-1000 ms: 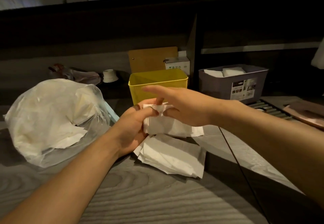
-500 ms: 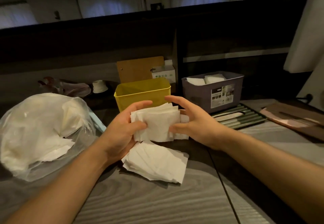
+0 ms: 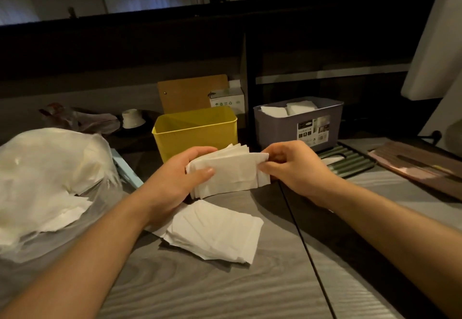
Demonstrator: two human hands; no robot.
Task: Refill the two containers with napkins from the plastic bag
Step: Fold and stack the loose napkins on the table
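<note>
Left hand point(image 3: 175, 181) and right hand point(image 3: 295, 166) pinch opposite ends of the napkin stack point(image 3: 228, 172), fingers curled; the yellow container point(image 3: 195, 133) stands just beyond the fingertips. Square the edges, then lower evenly.

The bag point(image 3: 47, 183) lies on the table point(image 3: 225, 288) at the left. Two bins stand at the back: one bin point(image 3: 196, 131) in the middle, the other bin point(image 3: 298, 121) to its right, with napkins point(image 3: 287, 110) in it. A board point(image 3: 192, 92) and a small box point(image 3: 227, 98) stand behind the middle bin. Before the bins, the left hand point(image 3: 175, 178) and right hand point(image 3: 295, 166) hold a stack point(image 3: 230, 172) between them, above a loose pile point(image 3: 215, 231) on the table. A rack point(image 3: 347, 160) lies right of the hands.
</note>
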